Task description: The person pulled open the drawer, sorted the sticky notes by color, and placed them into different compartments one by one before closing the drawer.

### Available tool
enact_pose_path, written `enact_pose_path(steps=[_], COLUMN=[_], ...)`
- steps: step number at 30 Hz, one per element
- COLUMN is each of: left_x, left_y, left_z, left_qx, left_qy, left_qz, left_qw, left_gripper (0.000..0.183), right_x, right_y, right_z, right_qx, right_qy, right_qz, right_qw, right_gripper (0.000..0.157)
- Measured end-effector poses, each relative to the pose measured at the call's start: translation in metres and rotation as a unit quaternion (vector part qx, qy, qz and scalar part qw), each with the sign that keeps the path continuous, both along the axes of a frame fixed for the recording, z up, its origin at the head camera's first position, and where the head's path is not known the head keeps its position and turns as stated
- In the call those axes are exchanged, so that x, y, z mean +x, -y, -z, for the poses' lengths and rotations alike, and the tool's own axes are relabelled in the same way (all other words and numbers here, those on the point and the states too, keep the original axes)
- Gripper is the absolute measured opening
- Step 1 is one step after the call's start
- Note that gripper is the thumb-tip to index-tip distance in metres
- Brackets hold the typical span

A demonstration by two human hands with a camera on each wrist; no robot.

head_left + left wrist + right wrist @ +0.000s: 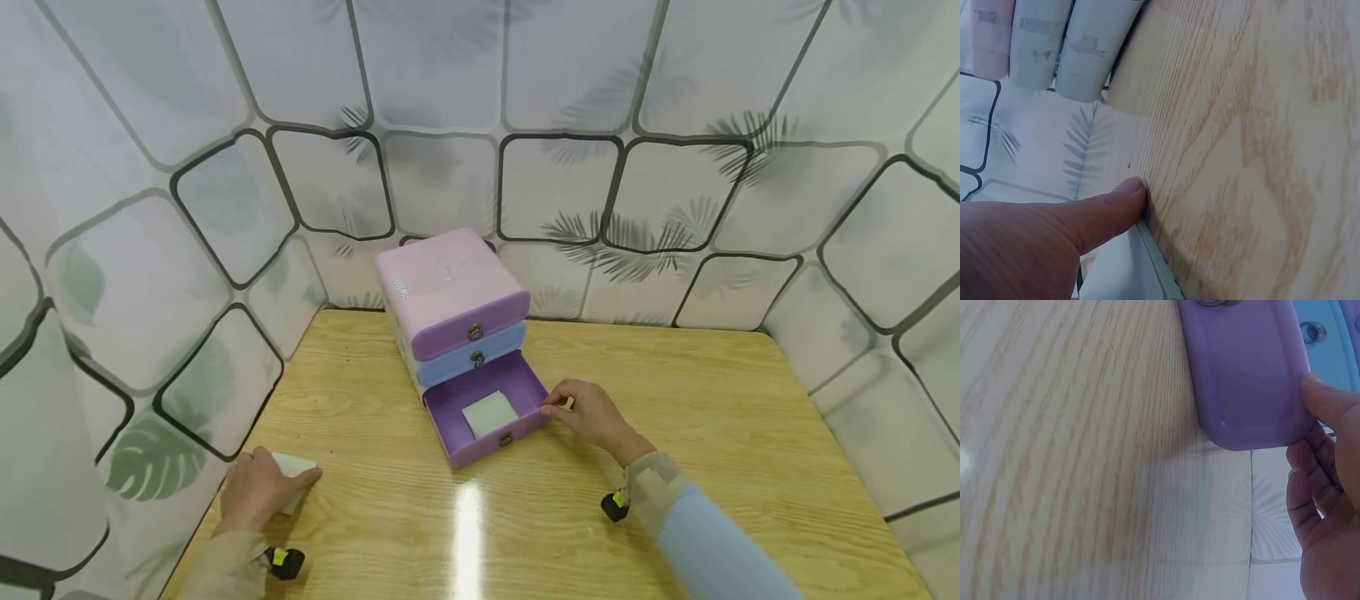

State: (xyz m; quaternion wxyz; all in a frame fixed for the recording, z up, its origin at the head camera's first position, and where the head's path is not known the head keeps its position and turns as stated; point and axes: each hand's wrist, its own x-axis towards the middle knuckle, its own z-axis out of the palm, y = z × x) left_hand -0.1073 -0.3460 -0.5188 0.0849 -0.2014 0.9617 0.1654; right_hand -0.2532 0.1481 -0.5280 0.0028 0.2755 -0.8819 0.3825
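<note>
A small drawer cabinet (450,275) has a pink top, a purple upper drawer, a blue middle drawer (480,353) and a purple bottom drawer (480,450) pulled out. In that drawer lies a pale square pad (489,413). My right hand (592,412) pinches the drawer's front right corner, the thumb (1329,400) on its rim and the fingers below. At the table's left side my left hand (258,487) holds a similar pale green, flat pad (296,464), partly hidden beneath the hand. The left thumb (1110,209) lies along the pad's edge.
The wooden table (675,500) reaches patterned cloth walls (562,183) at the back and both sides. Metal ring pulls (476,332) sit on the drawer fronts. A small black camera (285,562) is worn on each wrist.
</note>
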Motion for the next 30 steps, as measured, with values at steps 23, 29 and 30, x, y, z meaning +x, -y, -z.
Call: enact_pose_path(steps=[23, 29, 30], left_x=[-0.004, -0.003, -0.003], left_y=[-0.015, -0.023, -0.025], left_z=[-0.002, -0.004, -0.005], left_qx=[0.047, 0.048, 0.049], left_qy=[-0.056, -0.094, -0.101], left_qz=[0.041, 0.047, 0.05], left_qw=[0.9965, 0.9933, 0.9924], left_gripper=[0.051, 0.038, 0.036], right_x=[0.001, 0.0, 0.0], right_y=[0.0, 0.0, 0.0], right_z=[0.0, 0.001, 0.001], right_qx=[-0.002, -0.004, -0.004], right_qy=[-0.002, -0.003, -0.005], right_qz=[-0.001, -0.002, -0.002], right_qw=[1.0, 1.0, 1.0], right_gripper=[0.008, 0.007, 0.007])
